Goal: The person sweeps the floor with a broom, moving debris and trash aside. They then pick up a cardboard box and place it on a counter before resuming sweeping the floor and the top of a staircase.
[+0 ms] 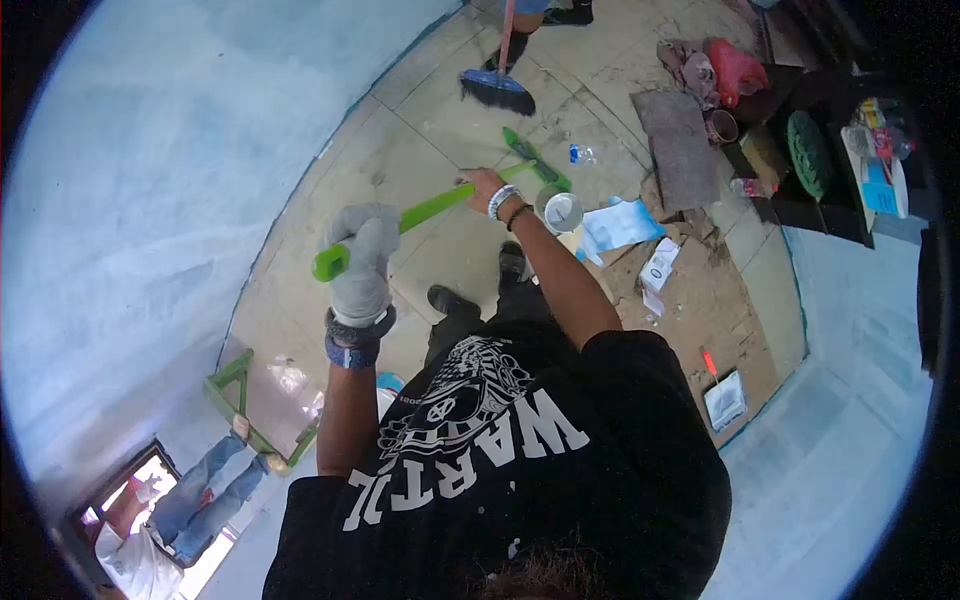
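A long green pole slants across the view, its rounded end at the left and a green head with dark bristles at the floor end. My left hand, in a pale grey glove, is wrapped round the pole near the rounded end. Farther along, my right hand, bare with bands at the wrist, has its fingers closed on the same pole. Just beyond my right wrist, a round white container stands on the floor beside the green head.
Another person's leg and a blue broom are at the top. Brown cardboard holds a paint tray. Dark shelves stand right. A person in jeans is on a green ladder at lower left.
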`<state>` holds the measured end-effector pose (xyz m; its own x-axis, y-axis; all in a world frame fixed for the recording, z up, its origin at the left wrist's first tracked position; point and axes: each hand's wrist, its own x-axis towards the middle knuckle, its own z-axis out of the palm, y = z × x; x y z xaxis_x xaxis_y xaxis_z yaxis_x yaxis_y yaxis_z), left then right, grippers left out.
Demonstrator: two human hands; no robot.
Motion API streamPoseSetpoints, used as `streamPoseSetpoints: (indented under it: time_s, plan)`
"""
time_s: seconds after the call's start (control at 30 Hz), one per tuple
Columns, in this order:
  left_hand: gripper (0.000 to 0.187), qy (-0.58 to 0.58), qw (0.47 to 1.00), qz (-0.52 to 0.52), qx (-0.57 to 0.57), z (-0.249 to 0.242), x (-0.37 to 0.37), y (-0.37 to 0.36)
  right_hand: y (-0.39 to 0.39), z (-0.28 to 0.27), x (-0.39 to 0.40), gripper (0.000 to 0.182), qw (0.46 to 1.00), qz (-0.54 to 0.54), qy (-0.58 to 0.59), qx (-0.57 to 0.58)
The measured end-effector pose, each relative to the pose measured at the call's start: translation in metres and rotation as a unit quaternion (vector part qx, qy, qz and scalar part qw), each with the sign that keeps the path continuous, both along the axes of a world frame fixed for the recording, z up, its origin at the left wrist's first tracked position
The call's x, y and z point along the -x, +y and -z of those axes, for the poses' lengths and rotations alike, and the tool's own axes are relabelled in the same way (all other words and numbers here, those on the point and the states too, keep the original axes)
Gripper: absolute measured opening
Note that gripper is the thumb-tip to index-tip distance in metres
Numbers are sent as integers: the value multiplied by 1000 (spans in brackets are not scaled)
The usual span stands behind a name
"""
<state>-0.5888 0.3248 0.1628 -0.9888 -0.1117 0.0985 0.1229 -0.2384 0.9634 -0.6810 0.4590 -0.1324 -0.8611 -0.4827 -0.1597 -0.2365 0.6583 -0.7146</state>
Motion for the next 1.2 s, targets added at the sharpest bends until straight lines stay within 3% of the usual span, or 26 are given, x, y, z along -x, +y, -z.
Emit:
streamPoseSetpoints:
  time_s: [0.1,0.17,0.2,0.23,0.27,0.3,0.33,0.37,0.4,0.43,0.47,0.5,0.53,0.57,0.6,0.63,0.7,0.73,0.8,0.87,0.9,0.97,1.07,1.17,1.2]
  plan:
    - [6,-38,999,-4,-20,10,13,-9,1,24,16,39,998,14,33,-43]
    - [11,-45,956,13,288,6,29,-26,9,16,19,43,991,51,73,100]
    - [17,-14,950,66,305,-7,38,-35,8,42,31,45,985,68,91,132]
    - [22,16,938,116,326,-27,45,-43,13,8,28,43,995,65,38,64]
    - [23,128,864,147,465,-54,49,-52,18,-32,23,42,998,54,-13,-9]
    - [24,224,751,180,594,-76,51,-62,19,24,37,39,996,48,69,-8]
    - [22,285,705,154,631,-85,47,-72,30,48,39,37,992,51,116,-15]
    - [21,342,652,131,664,-94,42,-82,31,-14,23,34,992,28,121,-16]
    - [17,339,619,129,697,-109,34,-90,27,-47,18,35,997,47,8,-69]
    - [14,336,584,131,727,-129,25,-96,37,-2,16,38,995,96,-1,32]
    - [12,333,550,135,754,-144,13,-103,31,-18,11,39,994,31,70,-77]
    - [10,360,518,118,767,-153,-3,-73,65,29,7,37,985,20,117,-128]
    - [8,384,496,90,773,-161,-19,-88,52,6,-6,36,982,12,66,-177]
    - [7,407,477,64,777,-163,-22,-94,54,0,-13,34,987,3,58,-153]
    - [6,437,473,38,764,-164,-29,-100,57,-5,-19,32,990,-6,50,-129]
    - [6,448,461,24,766,-166,-40,-105,58,1,-26,29,996,-21,82,-23]
    - [6,441,449,8,777,-171,-56,-113,45,-23,-49,25,997,26,60,-51]
    - [6,427,454,12,782,-152,-4,-70,107,6,-1,25,998,28,34,-40]
    - [6,429,445,-1,786,-168,-23,-79,95,-4,-14,27,998,55,35,-4]
    - [6,429,442,-17,788,-178,-30,-82,98,-16,-16,35,986,29,112,-117]
    - [6,428,443,-22,787,-181,-32,-81,85,-57,-30,35,992,59,17,-114]
    - [7,433,437,-31,788,-195,-41,-78,91,-25,-15,36,983,-10,54,-173]
    - [7,438,436,-32,785,-208,-45,-58,94,-5,-14,34,978,11,113,-178]
    - [8,447,441,-25,778,-213,-37,-20,132,20,2,32,982,6,88,-165]
    - [8,450,445,-24,774,-212,-29,-13,144,23,7,32,986,22,116,-113]
